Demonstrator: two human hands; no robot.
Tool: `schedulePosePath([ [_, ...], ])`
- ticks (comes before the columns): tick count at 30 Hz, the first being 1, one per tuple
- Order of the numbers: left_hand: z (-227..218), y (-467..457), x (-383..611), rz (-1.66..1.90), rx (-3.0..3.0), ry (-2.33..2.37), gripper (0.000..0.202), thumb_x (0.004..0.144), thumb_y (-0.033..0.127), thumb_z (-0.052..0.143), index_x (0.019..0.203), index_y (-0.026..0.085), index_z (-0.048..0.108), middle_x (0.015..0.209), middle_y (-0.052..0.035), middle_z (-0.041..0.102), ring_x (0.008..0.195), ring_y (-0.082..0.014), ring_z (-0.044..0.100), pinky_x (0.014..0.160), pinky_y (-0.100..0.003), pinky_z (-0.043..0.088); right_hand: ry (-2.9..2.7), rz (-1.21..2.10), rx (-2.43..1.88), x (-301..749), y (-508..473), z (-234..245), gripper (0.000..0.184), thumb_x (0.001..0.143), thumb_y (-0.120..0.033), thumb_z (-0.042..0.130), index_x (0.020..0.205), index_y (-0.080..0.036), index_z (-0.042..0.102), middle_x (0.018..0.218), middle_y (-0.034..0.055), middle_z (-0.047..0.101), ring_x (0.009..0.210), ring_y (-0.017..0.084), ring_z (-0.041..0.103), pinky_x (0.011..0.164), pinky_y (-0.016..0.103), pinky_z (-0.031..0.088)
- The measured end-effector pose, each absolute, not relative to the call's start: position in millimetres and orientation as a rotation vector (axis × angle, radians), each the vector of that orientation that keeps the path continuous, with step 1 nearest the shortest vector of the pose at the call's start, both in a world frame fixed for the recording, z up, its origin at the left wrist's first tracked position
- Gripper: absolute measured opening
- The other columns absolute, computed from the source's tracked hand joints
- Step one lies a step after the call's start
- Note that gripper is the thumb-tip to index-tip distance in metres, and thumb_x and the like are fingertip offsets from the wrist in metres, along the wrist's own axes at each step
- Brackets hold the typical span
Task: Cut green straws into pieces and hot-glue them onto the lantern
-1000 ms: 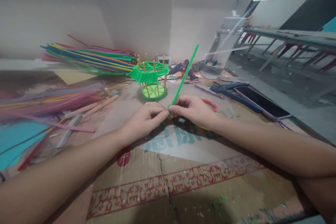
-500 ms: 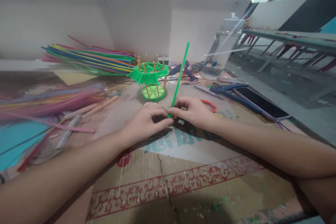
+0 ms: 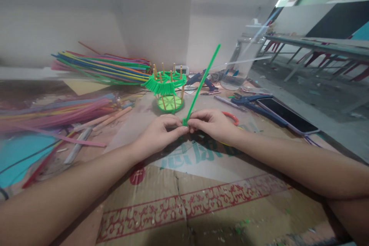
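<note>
A green pipe cleaner [image 3: 204, 79] slants up to the right from between my fingertips, its lower end bent into a small bundle. My left hand [image 3: 163, 132] pinches that bundled end between thumb and fingers. Pressed close against it from the other side, my right hand [image 3: 211, 123] grips the pipe cleaner at its base. Just behind the hands stands a small round frame [image 3: 170, 90] of wooden sticks, with a green pipe-cleaner fringe around its upper part and a green disc base. Red-handled scissors [image 3: 232, 117] lie partly hidden behind my right hand.
Bundles of coloured pipe cleaners [image 3: 103, 68] lie at the left. To the right are a phone [image 3: 286, 115], blue-handled pliers [image 3: 256, 105], a glue gun [image 3: 206, 80] and a clear plastic container [image 3: 238, 61]. A printed sheet [image 3: 207, 163] lies under my hands on the cardboard [image 3: 144, 203].
The green pipe cleaner has tilted further to the right, and its lower end now shows as a folded bundle. Both hands stay close together in nearly the same place.
</note>
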State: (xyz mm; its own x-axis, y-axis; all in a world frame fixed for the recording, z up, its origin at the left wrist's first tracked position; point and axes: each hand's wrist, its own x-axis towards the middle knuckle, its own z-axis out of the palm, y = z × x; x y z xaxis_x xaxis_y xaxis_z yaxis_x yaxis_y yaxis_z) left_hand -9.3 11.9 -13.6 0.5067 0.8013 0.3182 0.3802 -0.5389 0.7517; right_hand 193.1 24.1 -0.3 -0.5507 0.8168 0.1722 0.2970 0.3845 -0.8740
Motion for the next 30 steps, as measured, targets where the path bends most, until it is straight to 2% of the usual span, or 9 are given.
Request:
schedulePosePath([
  [10, -14.5, 12.1, -8.6, 0.879, 2.217, 0.939, 0.023, 0.088, 0.029, 0.062, 0.07, 0.017, 0.069, 0.067, 0.0012, 0.065, 0.07, -0.0126, 0.059, 0.07, -0.024, 0.042, -2.043, 0.986, -1.018, 191.8, 21.5, 0.8, 0.02, 0.083, -0.034, 0.066, 0.071, -0.018, 0.065, 0.068, -0.0016, 0.064, 0.063, 0.011, 0.056, 0.06, 0.025, 0.042],
  [13, -14.5, 12.6, -8.6, 0.877, 2.236, 0.903, 0.023, 0.088, 0.03, 0.063, 0.07, 0.017, 0.07, 0.066, 0.0008, 0.065, 0.07, -0.0129, 0.059, 0.071, -0.025, 0.043, -2.005, 1.079, -1.038, 190.9, 22.7, -0.1, 0.024, 0.082, -0.038, 0.067, 0.07, -0.018, 0.062, 0.065, -0.0017, 0.062, 0.06, 0.011, 0.054, 0.056, 0.024, 0.041],
  [17, -14.1, 13.6, -10.3, 0.844, 2.171, 0.844, 0.032, 0.094, 0.036, 0.052, 0.079, 0.018, 0.072, 0.08, -0.0034, 0.071, 0.08, -0.0165, 0.064, 0.077, -0.027, 0.047, -1.854, 1.291, -1.026, 190.5, 24.6, -0.6, 0.029, 0.08, -0.043, 0.07, 0.071, -0.018, 0.059, 0.068, -0.0003, 0.066, 0.061, 0.011, 0.058, 0.057, 0.024, 0.043],
  [20, -13.7, 13.4, -11.3, 0.856, 2.075, 0.805, 0.04, 0.098, 0.041, 0.044, 0.085, 0.017, 0.073, 0.091, -0.0066, 0.074, 0.089, -0.0186, 0.066, 0.083, -0.03, 0.049, -1.766, 1.385, -1.0, 190.3, 24.4, 0.0, 0.028, 0.079, -0.041, 0.071, 0.072, -0.017, 0.058, 0.072, 0.0015, 0.069, 0.065, 0.012, 0.061, 0.06, 0.025, 0.044],
  [24, -13.8, 12.5, -11.3, 0.839, 1.977, 0.824, 0.044, 0.095, 0.05, 0.046, 0.084, 0.016, 0.072, 0.091, -0.0073, 0.073, 0.09, -0.0203, 0.066, 0.086, -0.032, 0.05, -1.73, 1.425, -0.974, 190.0, 23.5, 0.2, 0.025, 0.079, -0.038, 0.072, 0.074, -0.017, 0.06, 0.072, 0.0011, 0.07, 0.066, 0.012, 0.062, 0.062, 0.025, 0.045],
  [27, -14.4, 13.1, -11.3, 0.87, 1.87, 0.905, 0.046, 0.094, 0.053, 0.046, 0.081, 0.016, 0.07, 0.083, -0.0057, 0.071, 0.082, -0.0195, 0.065, 0.077, -0.031, 0.052, -1.711, 1.434, -0.96, 189.8, 23.6, -0.3, 0.024, 0.077, -0.038, 0.073, 0.075, -0.017, 0.062, 0.071, -0.0003, 0.068, 0.065, 0.011, 0.06, 0.064, 0.025, 0.046],
  [30, -14.9, 14.3, -11.4, 0.875, 1.91, 0.991, 0.04, 0.088, 0.051, 0.054, 0.079, 0.016, 0.069, 0.078, -0.0034, 0.07, 0.076, -0.018, 0.063, 0.07, -0.028, 0.05, -1.746, 1.386, -0.98, 189.6, 24.1, -0.1, 0.027, 0.074, -0.039, 0.077, 0.071, -0.017, 0.06, 0.065, -0.0027, 0.063, 0.06, 0.01, 0.057, 0.061, 0.025, 0.044],
])
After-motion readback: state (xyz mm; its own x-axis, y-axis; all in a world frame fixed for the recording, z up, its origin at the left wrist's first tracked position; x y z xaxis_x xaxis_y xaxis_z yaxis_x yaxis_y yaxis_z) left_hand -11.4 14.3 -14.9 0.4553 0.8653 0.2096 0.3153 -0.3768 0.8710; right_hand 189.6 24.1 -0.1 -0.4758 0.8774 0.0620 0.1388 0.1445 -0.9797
